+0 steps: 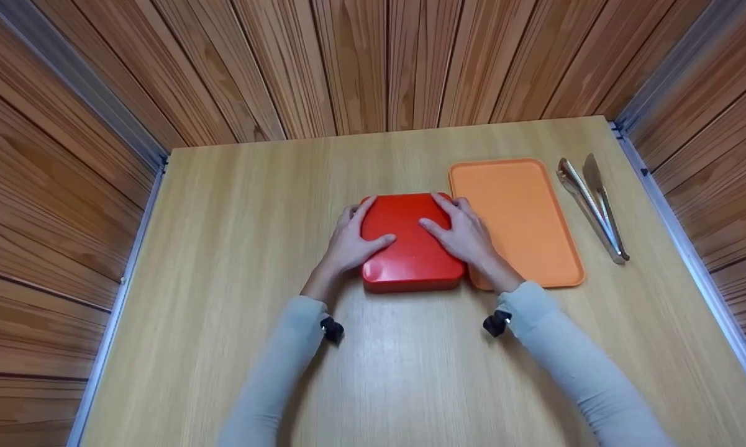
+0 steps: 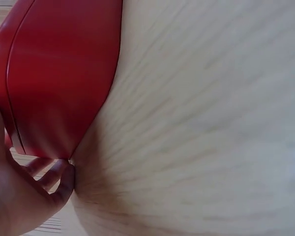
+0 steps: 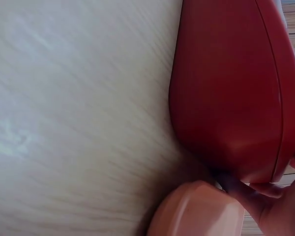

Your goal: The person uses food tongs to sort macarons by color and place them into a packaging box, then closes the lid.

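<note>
A red lidded box (image 1: 413, 239) with rounded corners sits in the middle of the table, its lid seam visible in both wrist views. My left hand (image 1: 354, 239) grips its left side, thumb on top and fingers (image 2: 64, 184) low along the wall. On the opposite side my right hand (image 1: 466, 233) holds the box the same way, thumb across the lid. In the right wrist view, the fingers (image 3: 246, 196) reach down between the box and an orange tray (image 3: 201, 211). The inside of the box is hidden.
The flat orange tray (image 1: 515, 217) lies right beside the box, partly under my right wrist. Farther right, metal tongs (image 1: 590, 202) and a knife-like utensil (image 1: 599, 186) lie side by side on the wooden table (image 1: 236, 279). Wood-panelled walls (image 1: 360, 68) border the back and sides.
</note>
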Motion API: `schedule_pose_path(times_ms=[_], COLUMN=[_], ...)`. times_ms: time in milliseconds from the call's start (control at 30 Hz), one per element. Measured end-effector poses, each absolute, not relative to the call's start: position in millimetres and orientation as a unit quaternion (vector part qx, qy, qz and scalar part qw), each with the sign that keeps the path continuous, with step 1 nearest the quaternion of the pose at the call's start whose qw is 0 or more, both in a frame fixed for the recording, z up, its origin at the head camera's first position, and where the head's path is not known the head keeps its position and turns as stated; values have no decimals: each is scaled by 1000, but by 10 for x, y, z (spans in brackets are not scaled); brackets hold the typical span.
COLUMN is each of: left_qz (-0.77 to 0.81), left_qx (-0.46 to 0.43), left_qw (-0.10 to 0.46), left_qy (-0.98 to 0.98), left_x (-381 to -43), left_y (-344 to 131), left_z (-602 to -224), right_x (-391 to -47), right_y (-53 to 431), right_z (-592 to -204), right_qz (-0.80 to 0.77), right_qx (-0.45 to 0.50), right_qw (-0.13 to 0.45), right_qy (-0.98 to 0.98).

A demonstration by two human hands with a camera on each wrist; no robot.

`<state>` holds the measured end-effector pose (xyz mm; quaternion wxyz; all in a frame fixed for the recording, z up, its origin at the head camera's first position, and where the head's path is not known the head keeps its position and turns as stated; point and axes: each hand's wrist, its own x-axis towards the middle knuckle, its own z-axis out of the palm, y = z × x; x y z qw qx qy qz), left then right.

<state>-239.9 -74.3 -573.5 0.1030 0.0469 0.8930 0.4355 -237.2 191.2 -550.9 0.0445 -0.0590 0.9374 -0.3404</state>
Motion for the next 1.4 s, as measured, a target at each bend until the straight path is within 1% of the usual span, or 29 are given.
schedule_pose_path(times_ms=[500, 767, 967, 1200, 1400], left_qz=[451, 461, 457, 436, 427], left_qx=[37, 43, 39, 46, 54], left_qw=[87, 80, 89, 93, 77], left_qy=[888, 883, 884, 894, 899], left_x=[-2398, -2403, -2429, -2428, -2427], left_y=[-710, -727, -728, -757, -846], left_z=[-5772, -5776, -5752, -5732, -5626], right_x=[-2399, -2402, -2443, -2464, -2471], right_y=[1917, 1909, 1903, 1909, 1998], right_z=[-5564, -5557, -5541, -5517, -5406], right_qz=[-353, -342, -348, -354, -371], right_qx=[-29, -34, -31, -32, -27], right_qw=[45, 48, 48, 65, 42], right_qy=[934, 938, 936, 932, 927])
